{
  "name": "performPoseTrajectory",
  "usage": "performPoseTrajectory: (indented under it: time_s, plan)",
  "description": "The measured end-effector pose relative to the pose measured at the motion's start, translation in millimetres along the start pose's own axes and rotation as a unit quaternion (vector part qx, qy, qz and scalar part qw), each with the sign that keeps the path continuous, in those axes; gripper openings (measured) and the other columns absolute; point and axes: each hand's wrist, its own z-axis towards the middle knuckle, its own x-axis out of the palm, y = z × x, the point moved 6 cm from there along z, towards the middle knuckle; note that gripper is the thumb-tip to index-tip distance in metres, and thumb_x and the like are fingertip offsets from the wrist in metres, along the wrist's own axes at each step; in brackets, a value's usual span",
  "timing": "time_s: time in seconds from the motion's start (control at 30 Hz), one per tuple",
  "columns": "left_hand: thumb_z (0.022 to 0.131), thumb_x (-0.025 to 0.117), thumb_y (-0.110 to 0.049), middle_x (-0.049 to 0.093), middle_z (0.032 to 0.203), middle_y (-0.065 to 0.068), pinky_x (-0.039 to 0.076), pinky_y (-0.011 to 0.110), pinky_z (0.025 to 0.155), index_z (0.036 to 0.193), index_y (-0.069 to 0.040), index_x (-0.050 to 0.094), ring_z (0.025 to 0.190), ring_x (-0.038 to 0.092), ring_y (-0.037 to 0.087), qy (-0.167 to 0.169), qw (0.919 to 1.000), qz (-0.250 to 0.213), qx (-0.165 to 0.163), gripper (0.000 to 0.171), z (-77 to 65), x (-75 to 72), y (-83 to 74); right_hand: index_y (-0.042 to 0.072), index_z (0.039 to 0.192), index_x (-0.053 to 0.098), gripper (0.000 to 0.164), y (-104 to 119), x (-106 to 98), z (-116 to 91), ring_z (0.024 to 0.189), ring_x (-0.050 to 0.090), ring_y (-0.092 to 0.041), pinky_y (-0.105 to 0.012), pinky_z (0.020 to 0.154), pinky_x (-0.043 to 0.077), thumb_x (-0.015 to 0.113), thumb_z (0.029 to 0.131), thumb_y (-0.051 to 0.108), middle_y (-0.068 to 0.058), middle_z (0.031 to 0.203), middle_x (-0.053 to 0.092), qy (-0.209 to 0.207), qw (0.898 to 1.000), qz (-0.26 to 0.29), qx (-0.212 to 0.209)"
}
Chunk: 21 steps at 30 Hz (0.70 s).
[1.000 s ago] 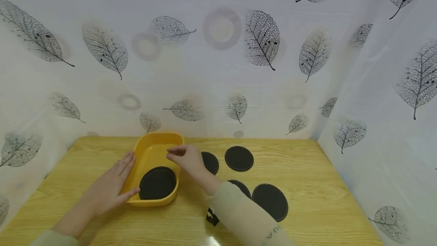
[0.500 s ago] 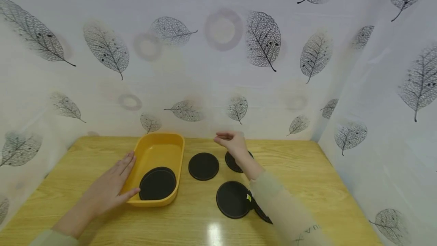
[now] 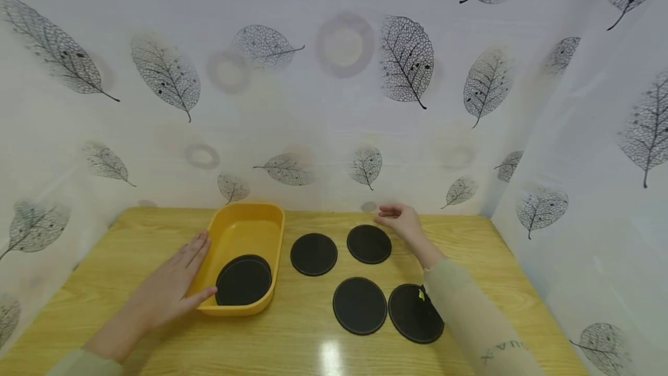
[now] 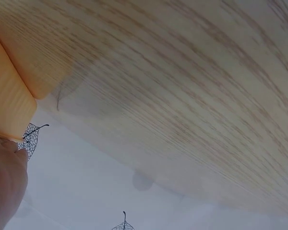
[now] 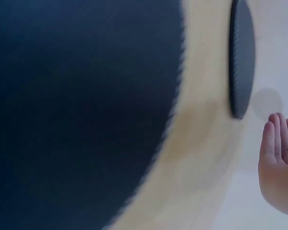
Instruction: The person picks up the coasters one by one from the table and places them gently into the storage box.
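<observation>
The fingers of the right hand (image 3: 402, 219) are loosely extended and pinch nothing, poised well to the right of the yellow tray (image 3: 251, 235), about level with its far end. Just below their tips, on the tray's side, lies the far-right disc (image 3: 369, 243) (how high the fingers hover, I can't quite tell). That short drop, down and trayward, looks like what any reach would hinge on; being round, the disc has no long axis to match. The left hand (image 3: 164, 292) is much farther from it, straight fingers laid along the tray's left wall. Farther out, the far-left disc (image 3: 313, 254) sits just right of the tray, the near-left disc (image 3: 359, 305) and near-right disc (image 3: 409, 319) lie rightward of its near end, and a dark pile (image 3: 243, 280) fills that end.
</observation>
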Motion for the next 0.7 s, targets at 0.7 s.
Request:
performPoseTrajectory:
  time_s: [0.7]
  plan:
    - [0.098,0.069,-0.050,0.035,0.167,0.032,-0.015,0.008,0.124,0.160,0.011,0.034,0.164,0.025,0.035,0.003,1.0000,-0.009,0.001,0.093,1.0,-2.5,-2.2,-0.007,0.156,0.045,0.079,-31,8,0,0.141,0.051,-0.046,-0.059,0.123,0.041,0.085,0.092,0.015,-0.030,0.155,0.053,0.186,0.972,-0.120,-0.079]
